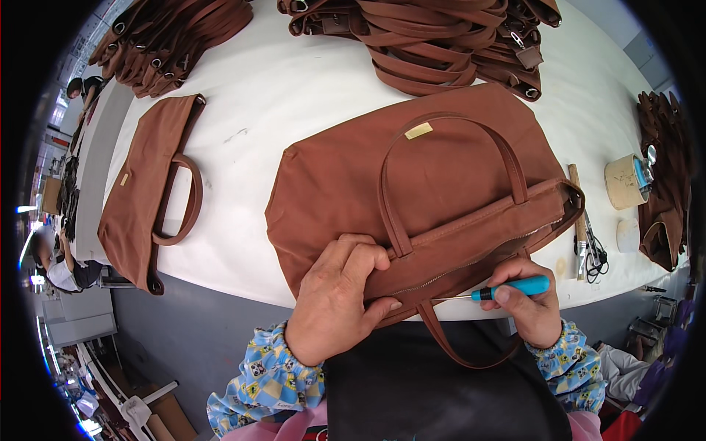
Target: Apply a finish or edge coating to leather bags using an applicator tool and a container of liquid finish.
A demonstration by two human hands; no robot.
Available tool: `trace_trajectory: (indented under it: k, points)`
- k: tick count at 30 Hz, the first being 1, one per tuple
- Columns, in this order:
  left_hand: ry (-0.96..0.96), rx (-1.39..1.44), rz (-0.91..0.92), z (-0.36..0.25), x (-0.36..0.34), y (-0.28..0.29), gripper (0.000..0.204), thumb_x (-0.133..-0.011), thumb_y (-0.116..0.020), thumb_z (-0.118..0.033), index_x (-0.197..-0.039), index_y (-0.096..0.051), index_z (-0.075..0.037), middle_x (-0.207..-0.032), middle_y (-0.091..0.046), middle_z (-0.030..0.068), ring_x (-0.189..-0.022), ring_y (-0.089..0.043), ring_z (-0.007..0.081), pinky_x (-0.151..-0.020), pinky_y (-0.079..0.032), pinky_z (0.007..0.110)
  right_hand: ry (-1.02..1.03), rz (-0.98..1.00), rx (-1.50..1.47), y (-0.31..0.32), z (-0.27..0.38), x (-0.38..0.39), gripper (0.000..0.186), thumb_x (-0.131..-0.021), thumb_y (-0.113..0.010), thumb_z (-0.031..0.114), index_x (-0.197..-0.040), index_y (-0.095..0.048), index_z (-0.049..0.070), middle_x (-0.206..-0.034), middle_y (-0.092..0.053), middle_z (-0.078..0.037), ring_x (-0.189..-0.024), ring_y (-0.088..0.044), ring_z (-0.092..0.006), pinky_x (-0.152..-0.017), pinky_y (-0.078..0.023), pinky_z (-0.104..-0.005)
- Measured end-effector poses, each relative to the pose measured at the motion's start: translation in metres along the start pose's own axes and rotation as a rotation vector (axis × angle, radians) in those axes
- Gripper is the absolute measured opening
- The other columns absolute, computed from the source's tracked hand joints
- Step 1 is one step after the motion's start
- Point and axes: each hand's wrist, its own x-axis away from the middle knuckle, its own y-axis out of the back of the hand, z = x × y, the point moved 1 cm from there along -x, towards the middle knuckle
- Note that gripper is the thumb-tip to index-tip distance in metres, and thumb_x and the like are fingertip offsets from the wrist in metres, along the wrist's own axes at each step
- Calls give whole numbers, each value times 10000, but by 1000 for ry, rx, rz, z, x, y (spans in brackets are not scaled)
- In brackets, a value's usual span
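A large brown handbag (338, 176) lies on the white table in front of me, its zipped opening toward me. One handle lies over the body beside a small gold plate (419, 131); the other hangs past the table edge. My left hand (334, 294) grips the bag's near edge by the zip, fingers curled on top and thumb pressed below. My right hand (526, 303) is closed round a blue-handled tool (522, 287) with a thin metal shaft. The shaft points left along the seam near the hanging handle's base; its tip is hard to make out.
A second brown bag (143, 184) lies at the left. Brown straps and bag pieces are piled at the back (434, 44) and back left (176, 44). On the right are a brush (581, 250), scissors (596, 253), a tan round container (624, 181) and more brown pieces (662, 162).
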Motion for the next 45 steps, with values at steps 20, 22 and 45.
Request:
trace_trajectory:
  k: [20, 22, 45]
  points:
    - [167, 388, 71, -2, -6, 6, 437, -684, -667, -56, -1036, -410, -33, -920, -599, 151, -874, -588, 311, -722, -462, 310, 172, -29, -273, 8, 15, -5, 232, -775, -609, 163, -873, -530, -32, -764, -582, -101, -654, -607, -167, -643, -493, -273]
    - [165, 389, 89, 3, -9, 1, 443, -705, -637, -35, -1069, -384, -29, -873, -629, 137, -858, -602, 304, -716, -473, 306, 137, -24, -243, 5, 17, -9, 241, -774, -613, 165, -884, -528, -32, -769, -582, -103, -672, -609, -167, -646, -493, -272]
    - [116, 453, 111, 11, -8, -2, 417, -704, -636, 6, -1057, -414, -12, -846, -644, 94, -820, -624, 154, -735, -446, 238, -5, 135, -155, -9, 17, -24, 204, -808, -584, 87, -952, -515, -40, -872, -556, -90, -845, -590, -169, -785, -495, -289]
